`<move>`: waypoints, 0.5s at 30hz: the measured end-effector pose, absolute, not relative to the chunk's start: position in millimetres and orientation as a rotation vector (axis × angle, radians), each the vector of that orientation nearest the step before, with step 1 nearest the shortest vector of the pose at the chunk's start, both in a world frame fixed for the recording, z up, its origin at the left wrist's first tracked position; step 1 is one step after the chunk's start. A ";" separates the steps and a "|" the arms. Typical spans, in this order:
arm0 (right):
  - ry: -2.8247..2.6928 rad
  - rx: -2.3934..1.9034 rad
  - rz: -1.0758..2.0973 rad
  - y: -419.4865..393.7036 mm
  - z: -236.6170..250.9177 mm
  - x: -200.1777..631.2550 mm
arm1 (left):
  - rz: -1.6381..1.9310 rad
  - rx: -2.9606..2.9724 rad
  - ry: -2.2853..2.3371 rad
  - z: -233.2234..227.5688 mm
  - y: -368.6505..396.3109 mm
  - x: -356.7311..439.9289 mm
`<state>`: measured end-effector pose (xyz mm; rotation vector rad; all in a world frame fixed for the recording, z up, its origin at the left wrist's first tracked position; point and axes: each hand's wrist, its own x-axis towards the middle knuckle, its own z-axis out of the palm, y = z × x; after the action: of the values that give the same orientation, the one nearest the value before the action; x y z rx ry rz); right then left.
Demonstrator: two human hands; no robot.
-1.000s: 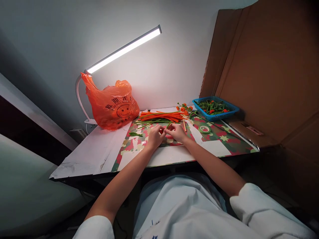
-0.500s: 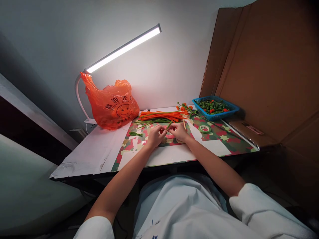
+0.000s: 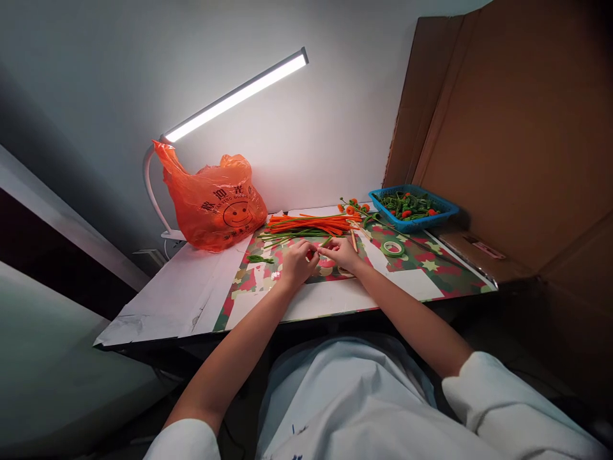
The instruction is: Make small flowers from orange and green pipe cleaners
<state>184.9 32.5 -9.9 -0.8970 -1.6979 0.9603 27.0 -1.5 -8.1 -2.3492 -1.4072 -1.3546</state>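
Over the patterned tabletop, my left hand [image 3: 297, 260] and my right hand [image 3: 341, 253] meet at the fingertips, both closed in a pinch. A short green pipe cleaner [image 3: 326, 242] pokes up from the fingers of my right hand. A small red patch shows at my left fingertips, but what they pinch is too small to make out. Just beyond the hands lies a pile of orange pipe cleaners [image 3: 313, 223], with green pipe cleaners [image 3: 282, 237] along its near side. A small green twisted bundle [image 3: 260, 259] rests left of my left hand.
Right of my hands lies a roll of green tape [image 3: 393, 248]. Orange-headed flowers [image 3: 353, 207] on green stems lie behind it, beside a blue basket [image 3: 412, 225] of green and orange pieces. An orange plastic bag [image 3: 215, 204] hangs by the lit lamp [image 3: 237, 96]. Cardboard [image 3: 517, 128] stands at right.
My hands have drawn closer, fingertips now nearly touching. The green pipe cleaner between them shows less and leans lower. Everything on the table stays put.
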 end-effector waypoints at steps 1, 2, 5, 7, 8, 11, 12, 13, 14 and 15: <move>-1.688 -0.898 0.977 33.3 -10.7 184.5 | -1.324 -2.327 -1.403 -7.1 -2.3 27.7; -1.686 -0.899 0.988 33.7 -11.1 184.2 | -1.296 -2.309 -1.398 -6.2 -3.2 28.4; -1.702 -0.887 0.957 32.9 -9.6 184.8 | -1.288 -2.306 -1.396 -3.7 -4.5 29.1; -1.733 -0.859 0.893 30.7 -6.6 186.4 | -1.377 -2.359 -1.430 -2.9 -3.8 27.9; -1.753 -0.839 0.857 29.4 -4.8 187.4 | -1.442 -2.417 -1.462 -2.6 -3.0 26.8; -1.804 -0.772 0.818 25.7 0.7 190.7 | -1.693 -2.719 -1.629 -1.2 -0.3 22.3; -1.815 -0.752 0.848 24.7 2.2 191.5 | -1.784 -2.837 -1.702 -0.3 0.3 20.9; -1.822 -0.733 0.899 23.9 3.3 192.1 | -1.877 -2.944 -1.773 0.9 0.6 19.8; -1.823 -0.716 0.965 23.3 4.0 192.5 | -1.975 -3.023 -1.839 2.4 0.6 19.0; -1.818 -0.701 1.036 22.9 4.4 192.7 | -2.075 -3.081 -1.896 4.0 0.4 18.4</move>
<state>192.7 22.9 4.4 -0.7007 -1.8181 1.0360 18.4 0.4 4.0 -3.0807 -1.8964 -2.0752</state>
